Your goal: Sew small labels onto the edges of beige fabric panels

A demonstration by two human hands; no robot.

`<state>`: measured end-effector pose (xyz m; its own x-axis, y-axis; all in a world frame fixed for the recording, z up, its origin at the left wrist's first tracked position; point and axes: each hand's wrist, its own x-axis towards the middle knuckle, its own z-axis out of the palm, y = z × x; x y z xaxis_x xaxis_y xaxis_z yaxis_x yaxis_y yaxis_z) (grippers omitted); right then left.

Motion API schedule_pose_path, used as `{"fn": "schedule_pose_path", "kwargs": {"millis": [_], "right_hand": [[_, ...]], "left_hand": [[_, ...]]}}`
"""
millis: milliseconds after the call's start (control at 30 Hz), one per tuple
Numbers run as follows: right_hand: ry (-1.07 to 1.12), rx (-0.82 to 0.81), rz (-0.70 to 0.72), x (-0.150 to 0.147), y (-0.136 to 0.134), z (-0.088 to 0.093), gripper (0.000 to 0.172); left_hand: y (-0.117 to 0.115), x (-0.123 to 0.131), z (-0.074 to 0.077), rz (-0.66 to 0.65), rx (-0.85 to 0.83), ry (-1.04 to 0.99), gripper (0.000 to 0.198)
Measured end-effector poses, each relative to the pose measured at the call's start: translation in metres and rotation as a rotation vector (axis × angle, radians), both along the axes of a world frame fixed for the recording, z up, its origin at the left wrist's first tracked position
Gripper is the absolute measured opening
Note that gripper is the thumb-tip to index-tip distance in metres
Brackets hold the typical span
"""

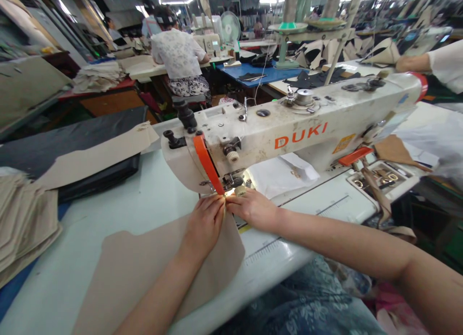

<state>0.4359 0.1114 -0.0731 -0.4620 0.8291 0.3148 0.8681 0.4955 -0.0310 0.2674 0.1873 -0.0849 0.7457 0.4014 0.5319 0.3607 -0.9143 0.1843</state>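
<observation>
A beige fabric panel (144, 258) lies on the pale table of a white sewing machine (253, 132) with orange DUKI lettering. My left hand (208, 217) presses on the panel's upper edge just left of the needle area, its fingers bent and close together. From the other side my right hand (251, 207) pinches the same edge by the presser foot, its fingertips nearly meeting those of the left. The orange guard (208, 164) comes down right above both sets of fingertips. The needle and the exact stitching spot are mostly hidden by my fingers.
On the left are stacked beige pieces (25, 224) and a dark folded material (108, 127) with a beige strip on top. White paper (282, 173) lies under the machine arm. A tray of metal rings (383, 178) sits at right. Co-workers sit beyond.
</observation>
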Motion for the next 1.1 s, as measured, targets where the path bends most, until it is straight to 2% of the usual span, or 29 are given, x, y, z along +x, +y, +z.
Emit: {"fn": "schedule_pose_path", "kwargs": {"millis": [233,500,733,1100], "right_hand": [[0.005,0.032,-0.017,0.001,-0.001,-0.001,0.014],[0.022,0.06,0.143,0.003,-0.009,-0.004,0.016],[0.008,0.009,0.133,0.003,-0.01,-0.005,0.016],[0.03,0.025,0.121,0.002,-0.005,-0.011,0.017]], "left_hand": [[-0.002,0.001,0.003,-0.026,0.0,0.018,0.027],[-0.008,-0.006,-0.002,0.019,0.067,0.07,0.031],[-0.008,-0.006,-0.003,0.009,0.034,0.131,0.033],[-0.006,-0.005,0.0,-0.024,0.139,0.129,0.031]]}}
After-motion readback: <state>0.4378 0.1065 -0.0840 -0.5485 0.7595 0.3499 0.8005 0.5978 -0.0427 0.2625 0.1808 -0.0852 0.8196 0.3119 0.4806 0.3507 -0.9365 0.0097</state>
